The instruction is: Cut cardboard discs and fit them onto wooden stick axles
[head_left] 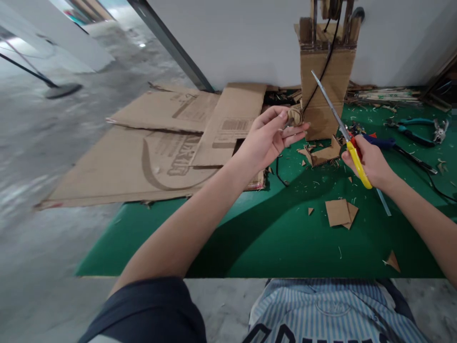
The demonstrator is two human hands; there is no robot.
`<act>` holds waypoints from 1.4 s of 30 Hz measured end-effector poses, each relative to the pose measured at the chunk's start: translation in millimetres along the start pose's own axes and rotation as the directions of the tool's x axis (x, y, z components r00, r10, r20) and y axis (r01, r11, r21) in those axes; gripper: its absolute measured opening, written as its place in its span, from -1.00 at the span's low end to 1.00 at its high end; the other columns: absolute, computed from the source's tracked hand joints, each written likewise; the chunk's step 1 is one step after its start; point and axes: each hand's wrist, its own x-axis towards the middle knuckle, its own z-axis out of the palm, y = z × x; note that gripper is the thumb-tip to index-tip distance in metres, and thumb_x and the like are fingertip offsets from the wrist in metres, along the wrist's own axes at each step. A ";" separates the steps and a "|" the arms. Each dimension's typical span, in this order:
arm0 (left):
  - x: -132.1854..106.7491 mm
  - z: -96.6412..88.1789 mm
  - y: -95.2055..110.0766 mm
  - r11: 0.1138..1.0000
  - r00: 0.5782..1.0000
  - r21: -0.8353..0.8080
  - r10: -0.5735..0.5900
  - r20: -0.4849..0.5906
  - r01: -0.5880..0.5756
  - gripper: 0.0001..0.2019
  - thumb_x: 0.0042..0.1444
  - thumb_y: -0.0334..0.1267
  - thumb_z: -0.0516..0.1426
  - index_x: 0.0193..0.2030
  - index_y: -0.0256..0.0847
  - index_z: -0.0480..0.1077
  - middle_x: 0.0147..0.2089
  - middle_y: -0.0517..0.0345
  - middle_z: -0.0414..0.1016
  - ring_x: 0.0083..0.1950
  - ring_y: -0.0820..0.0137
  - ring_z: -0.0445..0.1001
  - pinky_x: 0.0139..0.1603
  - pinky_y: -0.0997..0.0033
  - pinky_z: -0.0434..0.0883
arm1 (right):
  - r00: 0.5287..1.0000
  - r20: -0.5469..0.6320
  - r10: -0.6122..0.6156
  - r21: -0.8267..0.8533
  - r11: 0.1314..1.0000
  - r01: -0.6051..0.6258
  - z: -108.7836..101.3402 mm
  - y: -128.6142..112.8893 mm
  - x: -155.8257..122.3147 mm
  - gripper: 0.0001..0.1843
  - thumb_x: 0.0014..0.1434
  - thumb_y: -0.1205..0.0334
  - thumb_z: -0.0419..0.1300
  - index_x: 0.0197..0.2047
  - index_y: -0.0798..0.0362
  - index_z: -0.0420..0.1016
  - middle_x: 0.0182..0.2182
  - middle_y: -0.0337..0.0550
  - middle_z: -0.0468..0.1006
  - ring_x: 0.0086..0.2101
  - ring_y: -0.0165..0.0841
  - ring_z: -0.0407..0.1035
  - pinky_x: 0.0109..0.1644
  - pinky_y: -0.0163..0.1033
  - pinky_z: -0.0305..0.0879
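My left hand [271,138] is raised over the green table [214,238], its fingertips pinched on a small crumpled piece of cardboard [294,115]. My right hand [371,159] is closed round the yellow-and-red handles of a pair of scissors [339,121], whose blades point up and to the left, closed together. The blades are apart from the cardboard piece, to its right. A tall cardboard holder [326,78] stands just behind both hands with a black cable running down its front.
Flattened cardboard sheets [157,147] overhang the table's left end. Cardboard offcuts [341,212] and shavings lie on the green surface. Blue-handled pliers [416,129] and a dark tool lie at the right. A white wall runs behind. The table's front edge is near my lap.
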 end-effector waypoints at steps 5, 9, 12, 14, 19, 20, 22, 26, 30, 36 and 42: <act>1.4 3.5 -2.1 0.998 0.997 -0.034 -0.053 -0.050 0.052 -0.82 0.36 -0.40 0.12 -0.31 -0.19 0.29 -0.43 0.30 0.50 -0.22 0.39 0.74 -0.09 0.46 0.67 | 1.000 0.006 0.008 -0.092 0.996 -0.007 4.5 1.1 0.1 -0.39 0.16 -0.47 0.15 -0.37 -0.08 0.14 -0.57 -0.32 0.28 -0.55 -0.42 0.13 -0.46 -0.21 0.00; 1.8 4.4 -4.0 0.993 0.989 -0.063 -0.104 -0.101 0.098 -0.81 0.39 -0.42 0.07 -0.31 -0.20 0.31 -0.46 0.30 0.49 -0.30 0.46 0.71 -0.29 0.59 0.61 | 0.999 0.015 0.042 -0.120 0.992 -0.040 4.8 -1.3 -0.6 -0.39 0.14 -0.47 0.15 -0.37 -0.07 0.16 -0.55 -0.29 0.32 -0.54 -0.41 0.15 -0.45 -0.22 -0.01; 3.1 3.1 -4.4 0.994 0.989 -0.050 -0.103 -0.103 0.098 -0.89 0.38 -0.44 0.09 -0.14 -0.15 0.38 -0.35 0.32 0.58 -0.35 0.53 0.69 -0.34 0.62 0.58 | 0.998 0.017 0.060 -0.131 0.990 -0.057 4.1 -2.3 -0.3 -0.39 0.14 -0.47 0.15 -0.37 -0.07 0.18 -0.55 -0.28 0.33 -0.53 -0.40 0.17 -0.43 -0.21 0.00; 3.9 1.9 -4.6 0.996 0.993 -0.032 -0.085 -0.083 0.083 -0.89 0.37 -0.42 0.11 -0.09 -0.13 0.41 -0.29 0.33 0.61 -0.34 0.54 0.69 -0.32 0.62 0.59 | 0.998 0.020 0.066 -0.136 0.989 -0.063 3.8 -2.1 0.2 -0.38 0.13 -0.49 0.14 -0.37 -0.07 0.18 -0.55 -0.27 0.33 -0.53 -0.39 0.17 -0.43 -0.21 0.01; 3.1 -0.1 -5.5 0.996 0.996 -0.030 -0.080 -0.041 0.078 -0.88 0.38 -0.41 0.09 -0.12 -0.14 0.43 -0.24 0.29 0.62 -0.24 0.49 0.72 -0.19 0.50 0.64 | 0.996 0.033 0.089 -0.136 0.987 -0.084 3.5 -2.5 0.4 -0.37 0.13 -0.51 0.12 -0.35 -0.06 0.21 -0.53 -0.25 0.36 -0.52 -0.38 0.18 -0.42 -0.20 0.02; 2.6 -0.3 -5.7 0.997 0.996 -0.022 -0.078 -0.032 0.077 -0.88 0.36 -0.43 0.11 -0.12 -0.14 0.43 -0.23 0.30 0.63 -0.23 0.48 0.72 -0.18 0.49 0.64 | 0.995 0.038 0.096 -0.141 0.986 -0.090 3.4 -3.4 0.0 -0.37 0.13 -0.51 0.12 -0.34 -0.06 0.21 -0.53 -0.25 0.36 -0.51 -0.38 0.20 -0.42 -0.20 0.02; 1.9 -0.7 -6.2 0.998 0.998 0.002 -0.065 -0.016 0.065 -0.87 0.29 -0.46 0.16 -0.14 -0.12 0.41 -0.24 0.31 0.63 -0.23 0.48 0.71 -0.24 0.53 0.61 | 0.991 0.055 0.121 -0.153 0.982 -0.111 3.0 -6.0 -0.6 -0.36 0.13 -0.53 0.10 -0.33 -0.06 0.20 -0.52 -0.23 0.38 -0.50 -0.35 0.24 -0.41 -0.20 0.04; 0.4 -0.9 -6.8 1.000 1.000 0.022 0.005 0.008 -0.006 -0.80 0.18 -0.48 0.23 -0.17 -0.10 0.38 -0.26 0.33 0.64 -0.23 0.51 0.69 -0.29 0.60 0.54 | 0.969 0.096 0.229 -0.208 0.956 -0.205 0.5 -13.2 -0.8 -0.34 0.11 -0.54 0.07 -0.25 -0.08 0.13 -0.49 -0.21 0.44 -0.49 -0.28 0.34 -0.41 -0.19 0.10; -1.5 -0.2 -7.8 0.997 0.997 0.043 0.063 0.052 -0.065 -0.79 0.16 -0.43 0.28 -0.16 -0.10 0.37 -0.21 0.31 0.63 -0.12 0.45 0.71 -0.11 0.52 0.58 | 0.959 0.124 0.255 -0.275 0.937 -0.213 -1.4 -17.0 -1.1 -0.33 0.11 -0.54 0.06 -0.20 -0.08 0.09 -0.43 -0.17 0.47 -0.48 -0.25 0.36 -0.41 -0.17 0.12; -0.4 -3.2 -12.1 0.987 0.979 0.055 0.142 0.144 -0.151 -0.73 0.11 -0.37 0.35 -0.17 -0.11 0.35 -0.24 0.28 0.61 -0.14 0.41 0.71 -0.01 0.41 0.62 | 0.966 0.152 0.208 -0.358 0.923 -0.142 3.0 -18.3 -3.4 -0.36 0.12 -0.49 0.06 -0.18 -0.07 0.10 -0.38 -0.13 0.46 -0.46 -0.25 0.34 -0.40 -0.18 0.08; -1.0 -1.5 -13.1 0.978 0.976 0.101 0.167 0.140 -0.182 -0.77 0.12 -0.43 0.33 -0.16 -0.14 0.40 -0.19 0.25 0.59 -0.15 0.39 0.71 0.08 0.27 0.62 | 0.963 0.155 0.220 -0.369 0.917 -0.150 1.8 -19.4 -2.5 -0.36 0.13 -0.49 0.06 -0.16 -0.06 0.14 -0.37 -0.11 0.48 -0.46 -0.24 0.35 -0.39 -0.17 0.10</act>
